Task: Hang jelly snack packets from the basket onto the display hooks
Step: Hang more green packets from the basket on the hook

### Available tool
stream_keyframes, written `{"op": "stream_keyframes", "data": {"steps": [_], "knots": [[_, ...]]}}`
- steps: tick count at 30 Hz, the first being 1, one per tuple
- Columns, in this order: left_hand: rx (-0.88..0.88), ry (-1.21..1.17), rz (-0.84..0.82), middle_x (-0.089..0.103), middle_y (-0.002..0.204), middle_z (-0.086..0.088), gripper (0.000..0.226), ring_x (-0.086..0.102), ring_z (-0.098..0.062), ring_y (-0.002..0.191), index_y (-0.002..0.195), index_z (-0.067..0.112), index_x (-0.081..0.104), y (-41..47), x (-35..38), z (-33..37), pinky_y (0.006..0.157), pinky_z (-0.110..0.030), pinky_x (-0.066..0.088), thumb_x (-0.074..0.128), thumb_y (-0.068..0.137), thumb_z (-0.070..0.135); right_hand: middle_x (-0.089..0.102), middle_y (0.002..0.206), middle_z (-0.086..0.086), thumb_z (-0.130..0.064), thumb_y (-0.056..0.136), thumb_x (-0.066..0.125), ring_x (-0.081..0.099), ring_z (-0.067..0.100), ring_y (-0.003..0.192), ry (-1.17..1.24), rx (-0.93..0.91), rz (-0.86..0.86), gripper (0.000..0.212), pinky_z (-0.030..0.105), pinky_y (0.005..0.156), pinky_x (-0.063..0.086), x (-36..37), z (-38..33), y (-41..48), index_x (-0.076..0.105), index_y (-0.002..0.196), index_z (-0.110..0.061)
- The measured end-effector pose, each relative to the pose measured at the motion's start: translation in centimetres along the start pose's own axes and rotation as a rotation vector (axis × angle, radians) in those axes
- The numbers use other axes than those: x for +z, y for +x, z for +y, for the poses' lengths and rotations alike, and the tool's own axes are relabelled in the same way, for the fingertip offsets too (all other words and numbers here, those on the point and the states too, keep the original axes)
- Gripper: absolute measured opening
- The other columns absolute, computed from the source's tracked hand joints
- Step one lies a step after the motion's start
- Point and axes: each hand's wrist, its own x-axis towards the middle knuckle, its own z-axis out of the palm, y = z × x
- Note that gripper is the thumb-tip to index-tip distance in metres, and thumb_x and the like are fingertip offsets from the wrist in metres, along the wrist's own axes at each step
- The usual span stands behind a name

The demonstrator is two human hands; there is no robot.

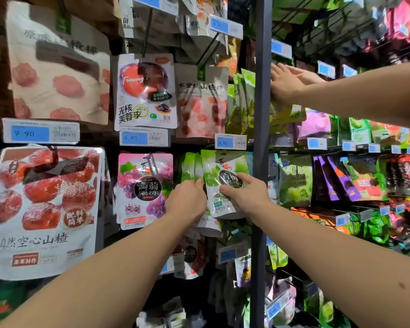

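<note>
Two hands worked a green jelly packet (223, 183) at the front of a row of green packets (191, 166) hanging mid-rack, just left of a grey upright post (262, 138). The right hand (244, 195) had its grip clamped on the packet's lower face, thumb on the front and forefinger laid across the dark round label. The left hand (187, 201) was curled against the packet's left edge, fingers tucked behind it; whether that grip was closed on the packet could not be told. A pink grape jelly packet (145, 188) hung just to the left, under a blue price tag (143, 137). Farther right, past the post, another person's hands (288, 81) reached into the neighbouring rack.
</note>
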Motion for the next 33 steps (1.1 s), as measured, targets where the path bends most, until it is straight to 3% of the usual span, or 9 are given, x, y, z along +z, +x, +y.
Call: {"op": "stream_keyframes", "data": {"steps": [10,17,19,21,23,26,31,33], "knots": [[0.012,-0.01,0.033,0.062,0.085,-0.009,0.049,0.059,-0.034,0.086,0.071,0.018,0.048,0.0,-0.9,-1.8,0.079,-0.042,0.047,0.026,0.108,0.042,0.072,0.117,0.002,-0.034,0.067,0.094,0.073,0.024,0.099,-0.022,0.009,-0.014,0.09,0.045,0.094,0.059,0.1,0.8,0.5,0.054,0.146,-0.023],[0.031,0.014,0.008,0.061,0.092,-0.011,0.046,0.058,-0.036,0.09,0.079,0.018,0.053,0.2,-1.3,-1.8,0.082,-0.043,0.046,0.026,0.108,0.042,0.073,0.121,0.009,-0.027,0.068,0.095,0.076,0.021,0.094,0.096,0.053,-0.02,0.089,0.04,0.085,0.063,-0.2,0.9,1.4,0.053,0.146,-0.02],[0.03,0.025,0.005,0.063,0.093,-0.012,0.047,0.059,-0.037,0.09,0.076,0.018,0.05,0.2,-1.1,-1.7,0.085,-0.045,0.048,0.025,0.107,0.044,0.073,0.121,0.01,-0.024,0.068,0.095,0.077,0.018,0.088,0.122,0.086,-0.044,0.088,0.032,0.075,0.063,-0.4,0.4,1.4,0.054,0.145,-0.016],[0.022,0.028,0.003,0.063,0.09,-0.011,0.048,0.059,-0.037,0.088,0.074,0.018,0.048,0.1,-0.8,-1.5,0.085,-0.046,0.049,0.025,0.106,0.046,0.075,0.116,0.012,-0.018,0.072,0.093,0.076,0.011,0.074,0.143,0.123,-0.068,0.081,0.019,0.053,0.055,-0.6,-0.3,1.2,0.055,0.144,-0.012],[0.013,0.025,-0.001,0.059,0.085,-0.007,0.048,0.057,-0.034,0.087,0.073,0.017,0.047,-0.1,-0.8,-1.1,0.081,-0.043,0.047,0.026,0.107,0.045,0.074,0.116,0.014,-0.015,0.074,0.092,0.074,0.008,0.065,0.148,0.139,-0.079,0.08,0.016,0.045,0.048,-0.5,-0.7,1.1,0.055,0.144,-0.009],[0.017,0.023,-0.007,0.057,0.085,-0.007,0.047,0.056,-0.033,0.087,0.075,0.017,0.047,-0.5,-1.0,-0.6,0.079,-0.042,0.044,0.026,0.108,0.041,0.073,0.119,0.014,-0.018,0.073,0.093,0.075,0.015,0.078,0.119,0.111,-0.089,0.084,0.018,0.049,0.051,-0.4,-0.6,1.1,0.052,0.146,-0.011],[0.038,0.047,-0.003,0.056,0.08,-0.005,0.048,0.056,-0.03,0.081,0.07,0.021,0.043,-0.6,-1.5,-1.2,0.073,-0.04,0.042,0.023,0.108,0.04,0.067,0.131,0.002,-0.03,0.076,0.09,0.072,0.021,0.1,-0.054,0.01,-0.073,0.085,0.035,0.084,0.061,0.2,1.1,1.0,0.049,0.15,-0.019],[0.029,0.059,0.025,0.059,0.084,-0.005,0.049,0.058,-0.031,0.083,0.074,0.02,0.049,-0.7,-2.3,-1.9,0.075,-0.041,0.045,0.023,0.108,0.043,0.067,0.122,-0.001,-0.027,0.081,0.086,0.071,0.015,0.095,-0.081,-0.016,-0.083,0.082,0.02,0.081,0.058,0.4,1.6,0.8,0.046,0.152,-0.016]]}}
